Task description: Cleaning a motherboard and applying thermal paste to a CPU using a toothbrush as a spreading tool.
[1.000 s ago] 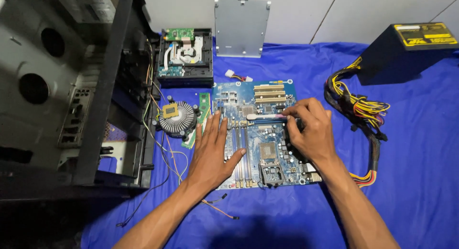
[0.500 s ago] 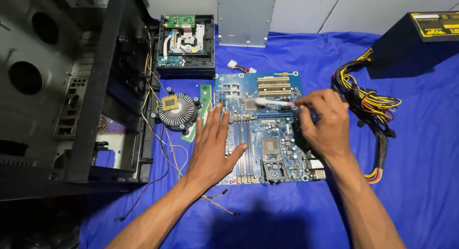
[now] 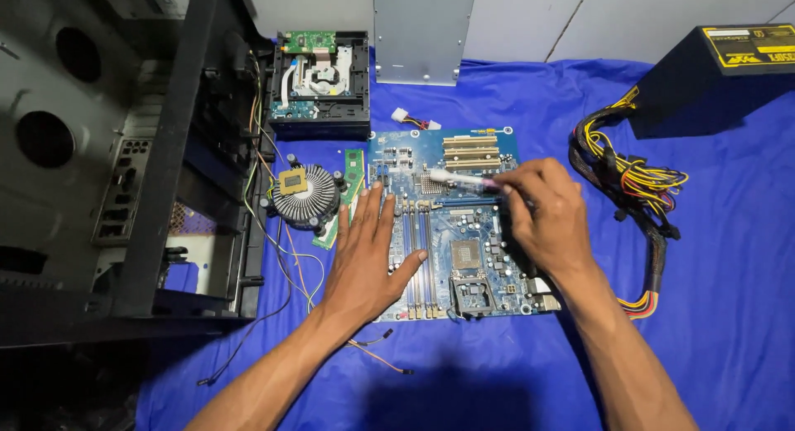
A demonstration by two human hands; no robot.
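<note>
Circuit board (image 3: 451,224): blue under your hands, with tan slots and a silver socket.
Cloth (image 3: 712,298): solid deep blue.
Brush (image 3: 460,179): clear handle in your right hand (image 3: 542,220), tinged pink.
Cooler (image 3: 305,197): grey fins, gold chip on top.
Memory stick (image 3: 352,176): green.
Power box (image 3: 716,75): black, yellow label.
Cable bundle (image 3: 633,182): yellow, red, black.
Computer case (image 3: 108,149): dark grey.

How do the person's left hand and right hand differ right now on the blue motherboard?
The left hand lies flat and open, fingers spread, pressing the blue motherboard's left edge; the right hand is curled, gripping a slim clear-handled tool pointed left. Both are bare and over the board.
</note>
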